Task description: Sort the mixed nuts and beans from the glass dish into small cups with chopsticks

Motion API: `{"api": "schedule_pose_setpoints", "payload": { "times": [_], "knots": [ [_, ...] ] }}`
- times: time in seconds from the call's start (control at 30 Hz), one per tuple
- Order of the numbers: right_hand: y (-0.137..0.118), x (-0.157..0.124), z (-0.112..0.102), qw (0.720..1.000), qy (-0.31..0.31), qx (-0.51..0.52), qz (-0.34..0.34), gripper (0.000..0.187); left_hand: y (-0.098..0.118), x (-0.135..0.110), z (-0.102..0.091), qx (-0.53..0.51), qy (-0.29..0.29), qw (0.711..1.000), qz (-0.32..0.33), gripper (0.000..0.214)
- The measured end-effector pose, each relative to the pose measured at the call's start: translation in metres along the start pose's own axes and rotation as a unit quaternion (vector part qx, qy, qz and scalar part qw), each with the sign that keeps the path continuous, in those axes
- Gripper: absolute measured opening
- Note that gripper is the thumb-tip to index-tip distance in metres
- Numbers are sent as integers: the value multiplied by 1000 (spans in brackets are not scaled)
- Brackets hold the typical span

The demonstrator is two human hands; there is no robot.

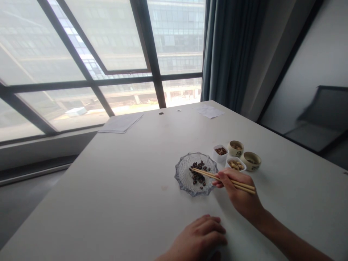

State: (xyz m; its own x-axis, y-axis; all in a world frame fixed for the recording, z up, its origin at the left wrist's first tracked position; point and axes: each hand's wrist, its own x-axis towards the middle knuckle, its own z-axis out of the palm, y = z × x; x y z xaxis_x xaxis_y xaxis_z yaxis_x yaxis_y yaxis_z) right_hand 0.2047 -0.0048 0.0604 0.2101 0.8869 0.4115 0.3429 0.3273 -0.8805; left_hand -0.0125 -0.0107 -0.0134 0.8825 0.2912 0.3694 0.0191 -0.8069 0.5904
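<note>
My right hand [241, 199] is closed around a pair of wooden chopsticks [206, 173]. Their tips reach into a clear glass dish [181, 181] with a scalloped rim, touching or just above the small dark beans or seeds [198, 177] heaped in it. Whether the tips pinch one is too small to tell. My left hand [198, 235] rests on the white table [130, 192] in front of the dish, fingers loosely bent and holding nothing visible.
Right of the dish stand a white cup of reddish-brown pieces [220, 150], a white cup of tan pieces [236, 164] and two cream bowls, one behind [235, 148], one rightmost [252, 163]. Papers [121, 123] lie far left, another sheet [210, 111] at the back.
</note>
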Motion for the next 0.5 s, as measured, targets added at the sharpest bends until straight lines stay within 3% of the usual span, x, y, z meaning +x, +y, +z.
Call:
{"api": "schedule_pose_setpoints", "payload": {
  "times": [0.23, 0.5],
  "knots": [
    [-2, 4, 0, 999, -39, -1, 5, 35, -2, -1, 2, -3, 2, 1000, 0, 21],
    [3, 5, 6, 999, -27, 22, 42, 43, -3, -2, 4, -2, 8, 1000, 7, 20]
  ]
}}
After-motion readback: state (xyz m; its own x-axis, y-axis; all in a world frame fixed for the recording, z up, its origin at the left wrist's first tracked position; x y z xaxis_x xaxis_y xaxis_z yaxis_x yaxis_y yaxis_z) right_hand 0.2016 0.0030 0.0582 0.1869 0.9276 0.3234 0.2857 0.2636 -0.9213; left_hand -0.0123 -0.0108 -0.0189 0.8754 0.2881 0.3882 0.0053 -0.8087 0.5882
